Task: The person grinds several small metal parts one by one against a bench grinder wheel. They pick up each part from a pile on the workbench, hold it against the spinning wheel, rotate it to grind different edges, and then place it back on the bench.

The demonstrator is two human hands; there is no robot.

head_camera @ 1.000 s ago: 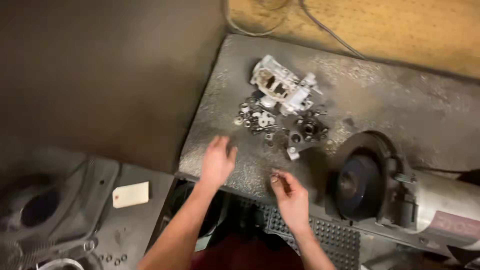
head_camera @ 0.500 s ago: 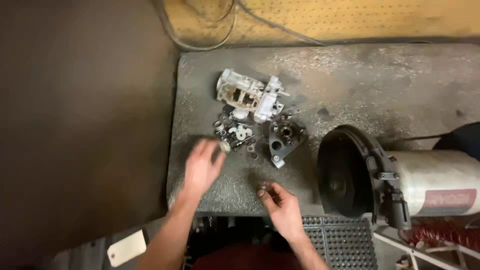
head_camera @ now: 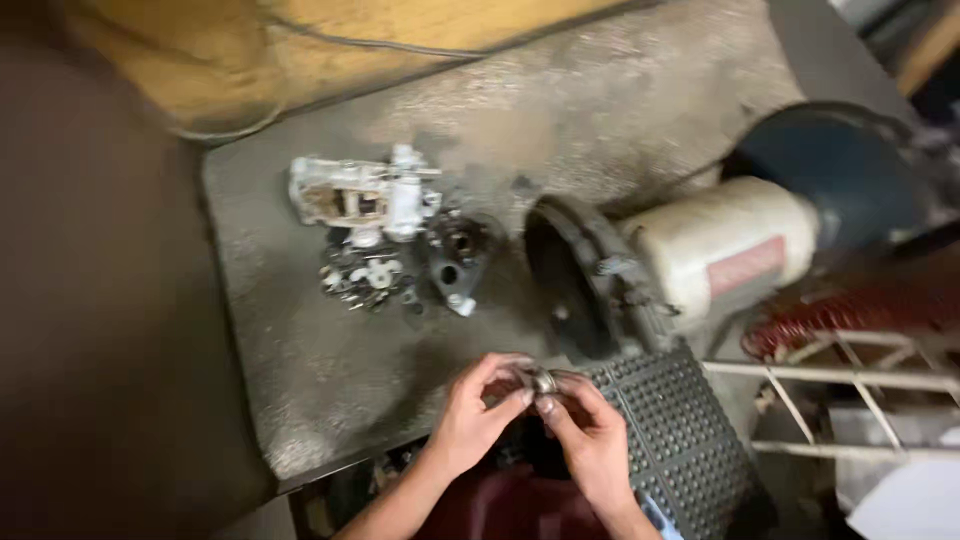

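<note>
My left hand (head_camera: 472, 415) and my right hand (head_camera: 592, 430) meet at the near edge of a grey metal bench (head_camera: 300, 400). Together their fingertips pinch a small round metal part (head_camera: 541, 381). Farther back on the bench lies a pale metal carburettor body (head_camera: 360, 195). In front of it sits a heap of small metal bits (head_camera: 362, 278), and beside that a dark metal housing piece (head_camera: 455, 260). Both hands are well clear of that cluster.
A bench grinder (head_camera: 720, 250) with a dark wheel guard (head_camera: 575, 280) stands at the right of the bench. A black perforated rubber mat (head_camera: 680, 440) lies below it. A red coiled hose (head_camera: 850, 310) and white rods are at the right. A cable runs along the yellowish back wall (head_camera: 400, 30).
My left hand has come off the bench to join the right hand on the small metal part. The view has swung, so the bench parts now sit upper left.
</note>
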